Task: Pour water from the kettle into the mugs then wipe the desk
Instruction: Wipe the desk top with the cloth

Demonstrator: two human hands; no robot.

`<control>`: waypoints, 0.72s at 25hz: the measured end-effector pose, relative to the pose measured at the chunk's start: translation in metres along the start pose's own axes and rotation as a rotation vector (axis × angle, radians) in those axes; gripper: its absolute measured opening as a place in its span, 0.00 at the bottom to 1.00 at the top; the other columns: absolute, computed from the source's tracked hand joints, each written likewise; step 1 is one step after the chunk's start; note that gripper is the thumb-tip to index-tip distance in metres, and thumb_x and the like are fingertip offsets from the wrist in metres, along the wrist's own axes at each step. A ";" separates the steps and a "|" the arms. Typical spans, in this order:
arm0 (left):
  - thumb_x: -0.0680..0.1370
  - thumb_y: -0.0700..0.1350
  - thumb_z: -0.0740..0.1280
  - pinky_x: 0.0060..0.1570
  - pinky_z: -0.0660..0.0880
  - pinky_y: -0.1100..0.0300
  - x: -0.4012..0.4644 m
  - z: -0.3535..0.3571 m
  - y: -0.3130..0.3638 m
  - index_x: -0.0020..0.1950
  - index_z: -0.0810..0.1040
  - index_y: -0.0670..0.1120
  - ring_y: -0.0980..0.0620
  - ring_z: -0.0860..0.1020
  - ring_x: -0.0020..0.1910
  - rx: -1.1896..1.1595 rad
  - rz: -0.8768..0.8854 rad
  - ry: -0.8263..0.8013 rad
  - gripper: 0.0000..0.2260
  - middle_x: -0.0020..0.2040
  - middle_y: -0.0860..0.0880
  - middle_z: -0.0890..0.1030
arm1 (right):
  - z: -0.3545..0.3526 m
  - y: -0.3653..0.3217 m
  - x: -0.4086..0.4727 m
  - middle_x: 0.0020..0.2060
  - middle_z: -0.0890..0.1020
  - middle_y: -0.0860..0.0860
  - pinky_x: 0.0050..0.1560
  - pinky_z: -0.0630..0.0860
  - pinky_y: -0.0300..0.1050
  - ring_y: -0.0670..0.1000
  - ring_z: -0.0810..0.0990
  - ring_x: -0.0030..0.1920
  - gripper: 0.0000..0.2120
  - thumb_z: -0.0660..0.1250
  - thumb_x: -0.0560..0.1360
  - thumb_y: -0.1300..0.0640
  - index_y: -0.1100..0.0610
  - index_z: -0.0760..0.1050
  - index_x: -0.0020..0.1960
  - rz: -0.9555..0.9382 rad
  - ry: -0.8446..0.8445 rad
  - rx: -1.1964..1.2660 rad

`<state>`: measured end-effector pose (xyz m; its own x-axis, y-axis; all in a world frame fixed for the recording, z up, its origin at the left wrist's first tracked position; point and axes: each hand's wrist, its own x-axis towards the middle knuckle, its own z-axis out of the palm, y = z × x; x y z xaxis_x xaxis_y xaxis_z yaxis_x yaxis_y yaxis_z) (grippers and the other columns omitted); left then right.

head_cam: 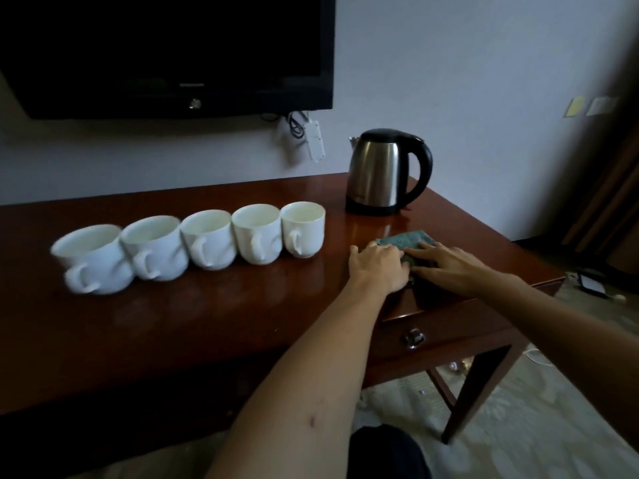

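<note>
Steel and black plastic make up the kettle (383, 172), which stands upright at the back right of the desk (207, 305), its spout pointing left toward the wall and its handle to the right. Five white mugs (204, 242) sit in a row running left to right across the desk, each touching the next, all with handles turned toward the person; whether they hold water cannot be told. A green cloth (406, 242) lies flat in front of the kettle near the right front edge, its long side running left to right.

Small lettering on the lower frame of the television (166, 53) is too blurred to read.

Both hands lie palm down on the cloth. The left hand (378, 267) covers its near left part, fingers straight and close together. The right hand (449, 262) presses its near right part, fingers straight and slightly spread, pointing left.
</note>
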<state>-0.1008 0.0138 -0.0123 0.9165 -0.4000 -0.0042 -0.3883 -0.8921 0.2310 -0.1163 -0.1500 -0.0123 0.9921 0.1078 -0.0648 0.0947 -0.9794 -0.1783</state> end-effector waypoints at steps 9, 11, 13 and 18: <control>0.83 0.58 0.55 0.71 0.59 0.40 -0.135 -0.012 -0.096 0.73 0.72 0.56 0.47 0.66 0.74 0.019 -0.121 0.113 0.20 0.72 0.50 0.73 | 0.028 -0.143 -0.059 0.82 0.58 0.52 0.73 0.61 0.56 0.60 0.60 0.79 0.25 0.59 0.83 0.44 0.39 0.62 0.79 -0.145 -0.012 0.044; 0.82 0.58 0.55 0.71 0.58 0.40 -0.161 -0.017 -0.121 0.74 0.72 0.57 0.47 0.66 0.74 0.015 -0.155 0.121 0.21 0.73 0.51 0.72 | 0.033 -0.179 -0.067 0.81 0.59 0.53 0.73 0.61 0.55 0.60 0.60 0.79 0.26 0.59 0.82 0.44 0.40 0.62 0.80 -0.178 -0.022 0.043; 0.82 0.59 0.55 0.72 0.57 0.40 -0.186 -0.023 -0.145 0.74 0.71 0.58 0.47 0.66 0.75 0.019 -0.195 0.120 0.21 0.75 0.51 0.71 | 0.039 -0.214 -0.071 0.81 0.60 0.54 0.72 0.62 0.54 0.60 0.61 0.78 0.26 0.59 0.82 0.44 0.40 0.62 0.79 -0.203 -0.023 0.045; 0.82 0.60 0.55 0.73 0.58 0.41 -0.244 -0.037 -0.206 0.76 0.68 0.59 0.49 0.64 0.76 0.049 -0.284 0.127 0.22 0.77 0.54 0.68 | 0.059 -0.293 -0.075 0.81 0.60 0.54 0.73 0.61 0.54 0.59 0.59 0.79 0.27 0.59 0.81 0.44 0.41 0.61 0.80 -0.280 -0.036 0.054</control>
<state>-0.2412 0.3030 -0.0234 0.9925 -0.1064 0.0608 -0.1162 -0.9747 0.1907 -0.2238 0.1388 -0.0131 0.9241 0.3801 -0.0404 0.3595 -0.9001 -0.2461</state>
